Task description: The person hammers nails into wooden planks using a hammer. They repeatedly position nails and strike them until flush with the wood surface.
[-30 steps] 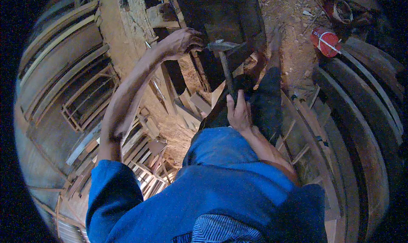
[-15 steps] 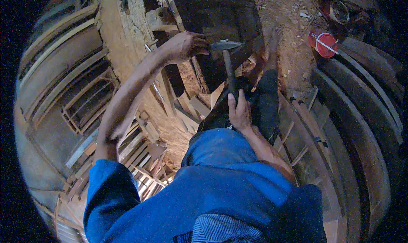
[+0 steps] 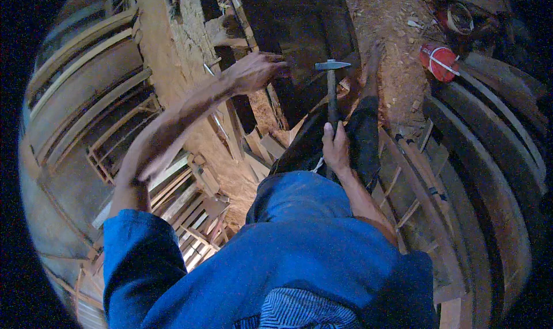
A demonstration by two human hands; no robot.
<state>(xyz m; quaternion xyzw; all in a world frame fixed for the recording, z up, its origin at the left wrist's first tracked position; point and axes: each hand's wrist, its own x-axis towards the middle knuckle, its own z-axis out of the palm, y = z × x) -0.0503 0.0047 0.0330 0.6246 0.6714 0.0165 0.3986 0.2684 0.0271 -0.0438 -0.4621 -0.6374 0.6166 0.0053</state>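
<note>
My right hand (image 3: 336, 149) is wrapped round the lower handle of a hammer (image 3: 332, 96). The hammer stands head-up, its pale metal head in front of a dark wooden panel (image 3: 305, 18). To the left of the head, with a gap between, my left hand (image 3: 253, 74) reaches over the panel's left edge. Its fingers are drawn together and somewhat blurred; whatever they hold is hidden. Both forearms are bare below blue sleeves.
A rough light beam (image 3: 187, 47) runs along the panel's left side. Wood offcuts (image 3: 201, 208) lie lower left. Curved boards and frames line the left wall. On the right are long planks (image 3: 489, 139) and a red container (image 3: 439, 63) on the dirt floor.
The hammer has swung to the right, away from my left hand, and turned more upright. My right hand has shifted slightly right with it. My left hand has dropped a little in the picture.
</note>
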